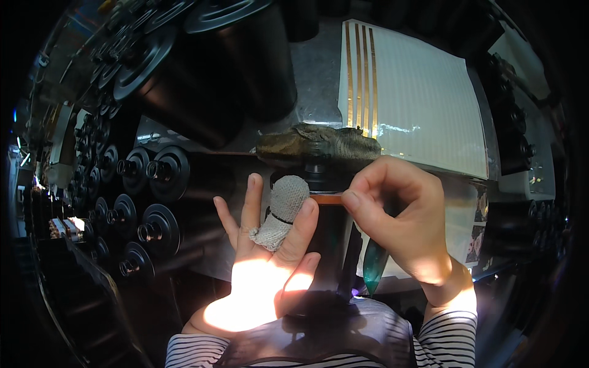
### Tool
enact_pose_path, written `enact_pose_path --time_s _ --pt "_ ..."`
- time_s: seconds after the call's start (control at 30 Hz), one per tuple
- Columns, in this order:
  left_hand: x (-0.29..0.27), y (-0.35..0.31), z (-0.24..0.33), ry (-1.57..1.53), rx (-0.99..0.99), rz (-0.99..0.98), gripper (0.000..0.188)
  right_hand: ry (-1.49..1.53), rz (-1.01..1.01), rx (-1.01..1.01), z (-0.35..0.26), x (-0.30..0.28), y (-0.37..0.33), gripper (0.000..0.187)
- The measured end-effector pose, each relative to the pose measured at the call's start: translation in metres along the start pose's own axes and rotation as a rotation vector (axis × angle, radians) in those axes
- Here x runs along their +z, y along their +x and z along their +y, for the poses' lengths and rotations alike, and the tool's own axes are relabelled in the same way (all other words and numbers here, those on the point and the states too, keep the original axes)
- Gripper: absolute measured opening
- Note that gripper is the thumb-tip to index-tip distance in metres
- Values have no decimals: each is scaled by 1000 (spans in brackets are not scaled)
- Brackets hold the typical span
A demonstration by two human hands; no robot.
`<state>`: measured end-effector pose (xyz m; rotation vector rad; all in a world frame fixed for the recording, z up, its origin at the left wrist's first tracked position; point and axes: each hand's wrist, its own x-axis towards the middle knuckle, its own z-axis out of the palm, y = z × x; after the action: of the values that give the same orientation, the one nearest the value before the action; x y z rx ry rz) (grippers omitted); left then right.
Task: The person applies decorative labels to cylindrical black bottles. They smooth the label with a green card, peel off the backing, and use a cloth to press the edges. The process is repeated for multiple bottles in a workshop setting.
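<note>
In front of my chest, a short orange-gold strip (328,199) lies across the top part of a dark cylinder (328,239). Thumb and forefinger of my right hand (405,211) pinch its right end. My left hand (270,245) has its fingers spread, and the forefinger tip is at the strip's left end; whether it presses there I cannot tell. A grey knitted cover (287,202) with a dark band sits on one finger of this hand. Below my right palm hangs a translucent green pointed thing (373,270) of unclear kind.
Beyond the cylinder lies a worn brownish cloth roll (319,144). A pale sheet (423,92) bearing several gold strips (362,73) spreads behind it at right. Large black cylinders (245,55) stand at back left. More black cylinders with threaded necks (162,172) lie stacked on the left.
</note>
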<state>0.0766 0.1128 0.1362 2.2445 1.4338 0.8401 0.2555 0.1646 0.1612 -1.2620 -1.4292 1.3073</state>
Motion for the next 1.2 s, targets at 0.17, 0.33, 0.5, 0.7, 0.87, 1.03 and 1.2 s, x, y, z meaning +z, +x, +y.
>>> enact_pose_path --time_s 0.17,0.33,0.5,0.7,0.87,1.03,1.2 --pt "2 1 12 250 22 -58 64 47 41 7 8 -7 -7 8" --pt "-7 19 27 342 190 -163 55 180 186 -3 17 -2 -30 7" --pt "3 -1 10 -183 -72 -2 68 -310 109 -308 24 -8 -60 49" --pt "-6 34 5 -677 -286 17 29 -847 55 -618 20 -11 -45 69" --pt "-5 46 3 -752 -385 -31 16 -901 55 -667 27 -10 -36 63" --pt "-3 52 1 -629 -402 -9 16 -903 6 -661 26 -11 -28 59" --pt "-1 61 -5 -555 -319 -33 19 -894 6 -744 31 -19 -20 56"
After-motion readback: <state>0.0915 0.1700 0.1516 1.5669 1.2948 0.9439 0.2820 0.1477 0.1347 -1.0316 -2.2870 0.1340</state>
